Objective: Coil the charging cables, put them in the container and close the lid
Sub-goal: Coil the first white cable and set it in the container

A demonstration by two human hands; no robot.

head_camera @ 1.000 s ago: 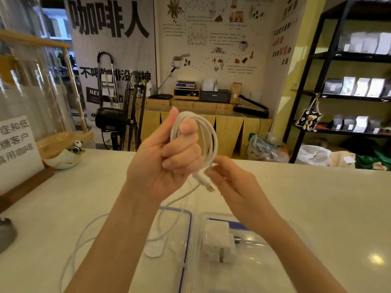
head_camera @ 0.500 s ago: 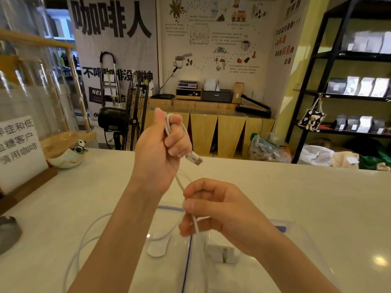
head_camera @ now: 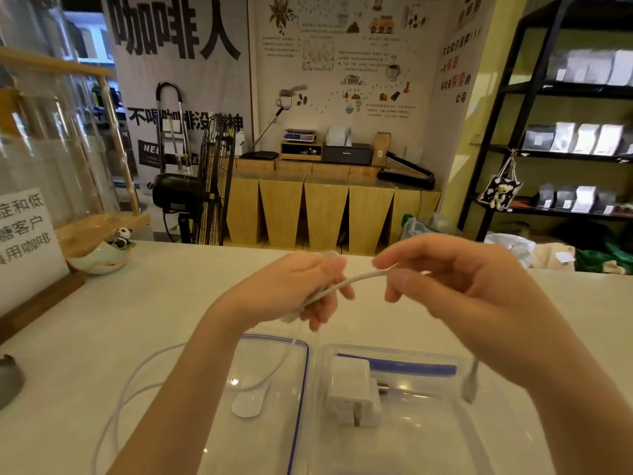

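Observation:
My left hand [head_camera: 298, 289] and my right hand [head_camera: 455, 282] both hold one white charging cable [head_camera: 352, 279], stretched between them above the counter. Its plug end [head_camera: 471, 382] hangs blurred below my right hand. Below my hands stands the clear container [head_camera: 479, 440] with a white charger block [head_camera: 354, 395] inside. The clear lid with a blue seal [head_camera: 301, 371] lies to its left. More white cable [head_camera: 137, 375] loops over the counter at the left and onto the lid.
A white counter [head_camera: 137, 303] carries a paper sign [head_camera: 24, 231] and a small green dish with a panda figure [head_camera: 102, 255] at the left. A grey object [head_camera: 8, 378] sits at the left edge. Shelves and a fan stand beyond the counter.
My left hand came down from its raised position. My right hand rose from near the container to the right of the left hand, and the cable now runs level between them.

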